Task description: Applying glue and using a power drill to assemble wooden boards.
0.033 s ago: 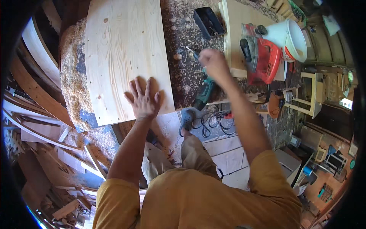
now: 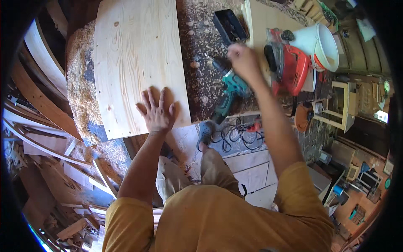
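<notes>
Dark, paint-speckled wooden table (image 2: 194, 90) carries everything, shavings scattered over its surface.

Biggest item on it: long, flat, pale knotty pine board (image 2: 136, 63), left side of the table, near end at the front edge. Pale, flat wood panel (image 2: 268, 19) lies at the far right. Tan heap of loose wood shavings (image 2: 79, 80) runs along the board's left edge.

Round white plastic bucket (image 2: 308, 38) stands tilted in view on the right. Red-and-black handheld power tool (image 2: 296, 69) is just beside it, nearer the person.

Teal-and-black cordless drill (image 2: 235, 86) lies on the table right of the board, apart from it. Battery end is at the front edge, chuck end points away and left. Rectangular black plastic tray (image 2: 228, 26) is beyond the drill, beside the panel.

Left hand (image 2: 157, 115): palm down, fingers spread, flat on the board's near end. Right hand (image 2: 244, 62): over the table, fingers bent, just right of the drill's chuck end in view. It's motion-blurred, so can't tell if it grips anything small or touches the drill.

Smallest: slim silvery bit (image 2: 208, 56) at the drill's tip, pointing toward the board.
</notes>
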